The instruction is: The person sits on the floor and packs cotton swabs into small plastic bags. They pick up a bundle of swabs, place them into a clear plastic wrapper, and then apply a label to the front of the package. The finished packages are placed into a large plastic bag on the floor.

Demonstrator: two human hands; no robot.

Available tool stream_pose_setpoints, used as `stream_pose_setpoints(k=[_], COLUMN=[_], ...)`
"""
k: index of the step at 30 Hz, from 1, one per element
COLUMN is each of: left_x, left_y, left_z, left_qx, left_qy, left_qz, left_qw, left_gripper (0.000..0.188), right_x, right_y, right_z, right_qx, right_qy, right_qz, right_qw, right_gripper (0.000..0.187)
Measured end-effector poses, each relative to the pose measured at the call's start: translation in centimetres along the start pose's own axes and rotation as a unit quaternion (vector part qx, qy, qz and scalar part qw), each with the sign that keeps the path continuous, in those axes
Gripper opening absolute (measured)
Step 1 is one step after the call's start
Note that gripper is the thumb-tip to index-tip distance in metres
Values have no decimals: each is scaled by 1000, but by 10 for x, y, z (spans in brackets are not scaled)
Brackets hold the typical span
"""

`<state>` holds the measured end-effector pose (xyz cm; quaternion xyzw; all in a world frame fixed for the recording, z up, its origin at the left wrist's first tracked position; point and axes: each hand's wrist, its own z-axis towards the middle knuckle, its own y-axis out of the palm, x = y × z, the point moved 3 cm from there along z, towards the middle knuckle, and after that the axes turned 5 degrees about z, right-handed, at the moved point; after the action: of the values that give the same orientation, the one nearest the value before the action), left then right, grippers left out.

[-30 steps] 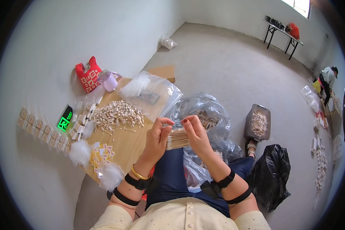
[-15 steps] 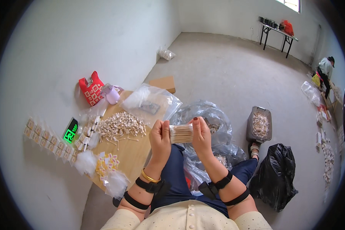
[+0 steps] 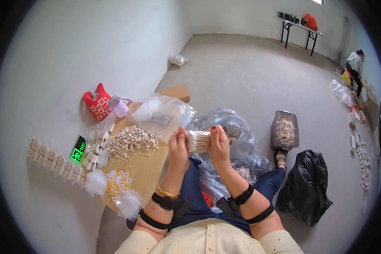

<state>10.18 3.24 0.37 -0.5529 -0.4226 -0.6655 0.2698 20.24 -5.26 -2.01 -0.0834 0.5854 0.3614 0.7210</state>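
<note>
Cotton swabs (image 3: 200,141) are bundled in midair before you, gripped at opposite ends by your left hand (image 3: 179,149) and right hand (image 3: 220,148), apparently for evening-up, so the next move likely calls for balanced pressure.

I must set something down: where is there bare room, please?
The near table is bare between the swab pile, the yellow cards and its right edge. A floor patch looks bare between the bin and the far table. The near table's left edge is crowded with packets and white bags. Left of the bin, clear plastic crowds the floor.
</note>
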Motion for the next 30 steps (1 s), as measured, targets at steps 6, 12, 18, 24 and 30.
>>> stream_pose_setpoints(k=[6,12,18,24,30], left_x=[19,17,21,20,6], left_y=[4,1,-5,11,-4], left_z=[-11,-10,-13,-22,-23], left_qx=[48,-14,-38,-115,-161], left_qy=[208,141,147,84,-13], left_qz=[304,244,207,157,122], left_qw=[928,959,966,977,979], left_gripper=[41,43,47,25,15], right_x=[-7,-8,-8,-8,-5], right_y=[-7,-15,-22,-28,-48], right_z=[-1,-2,4,6,3], right_qx=[13,23,35,49,65], right_qy=[-1,38,36,20,-11], right_qz=[11,50,76,57,13], right_qw=[1000,998,996,997,998], right_gripper=[37,36,36,36,34])
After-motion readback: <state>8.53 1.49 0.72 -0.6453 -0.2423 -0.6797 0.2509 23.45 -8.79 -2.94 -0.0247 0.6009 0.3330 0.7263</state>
